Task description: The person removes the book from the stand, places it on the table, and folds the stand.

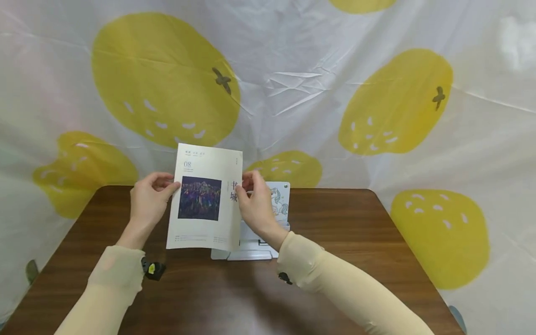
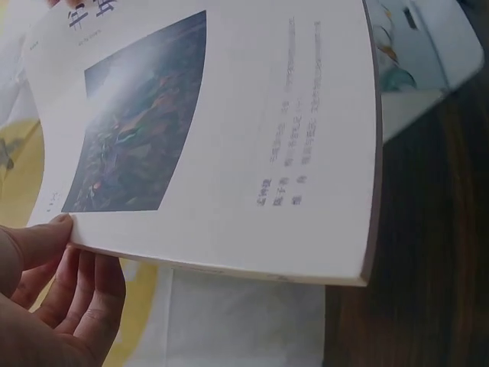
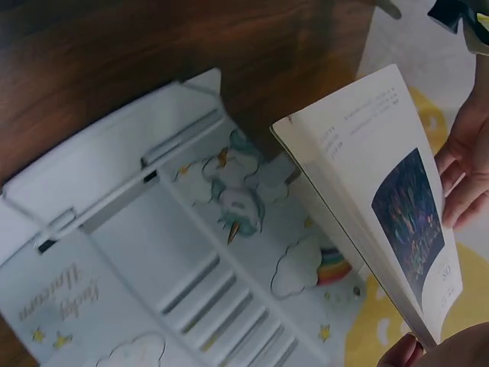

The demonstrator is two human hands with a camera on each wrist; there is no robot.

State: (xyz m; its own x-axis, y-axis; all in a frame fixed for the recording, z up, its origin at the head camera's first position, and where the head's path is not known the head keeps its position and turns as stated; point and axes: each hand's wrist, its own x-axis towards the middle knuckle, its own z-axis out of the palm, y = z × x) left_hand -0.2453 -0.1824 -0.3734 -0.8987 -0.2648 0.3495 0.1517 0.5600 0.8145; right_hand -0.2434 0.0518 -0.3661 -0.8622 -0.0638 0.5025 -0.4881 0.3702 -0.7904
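Note:
A white-covered paperback book (image 1: 200, 163) with a dark square picture and the number 08 is held upright in front of me. My left hand (image 1: 150, 199) pinches its left edge, thumb on the front cover. At the right edge, my right hand (image 1: 258, 202) grips it with the thumb in front. The left wrist view shows the cover (image 2: 237, 237) bowed slightly. Behind the book and partly hidden by it stands a white book stand (image 1: 283, 200); in the right wrist view this stand (image 3: 306, 264) shows a unicorn, clouds, a rainbow and a slotted back.
The brown wooden table (image 1: 335, 223) carries the stand near its far middle. A white cloth (image 1: 289, 93) printed with large yellow fruit hangs behind the table and down its sides. A small black device (image 1: 154, 270) is worn at the left wrist.

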